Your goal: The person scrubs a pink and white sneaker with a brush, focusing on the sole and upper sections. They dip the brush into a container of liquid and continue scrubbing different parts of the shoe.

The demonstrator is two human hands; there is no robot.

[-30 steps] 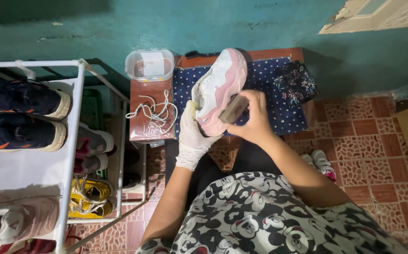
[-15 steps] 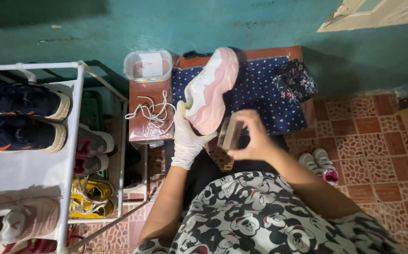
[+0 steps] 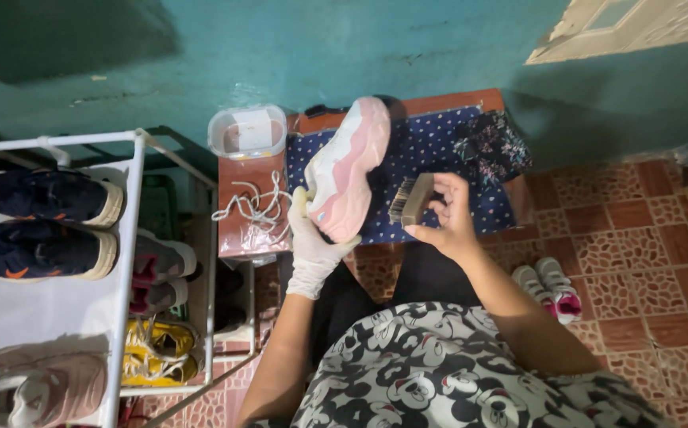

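Note:
My left hand [image 3: 312,242], in a white glove, holds a white and pink sneaker [image 3: 349,169] by its heel, sole turned up toward me. My right hand [image 3: 449,217], bare, grips a small wooden scrub brush [image 3: 410,200] just right of the sneaker, bristles facing the shoe and a short gap between them. Both are above a low brown table [image 3: 245,231] covered partly by a dark blue dotted cloth [image 3: 431,150].
White shoelaces [image 3: 253,208] and a clear plastic tub [image 3: 247,131] sit on the table's left part. A dark patterned cloth [image 3: 492,141] lies at its right. A white shoe rack [image 3: 126,261] with several shoes stands left. Small pink-and-white shoes [image 3: 548,288] rest on the tiled floor.
My right hand has drawn the brush off the sneaker's sole and out to its right side. The sneaker has tilted slightly and stays in my left hand.

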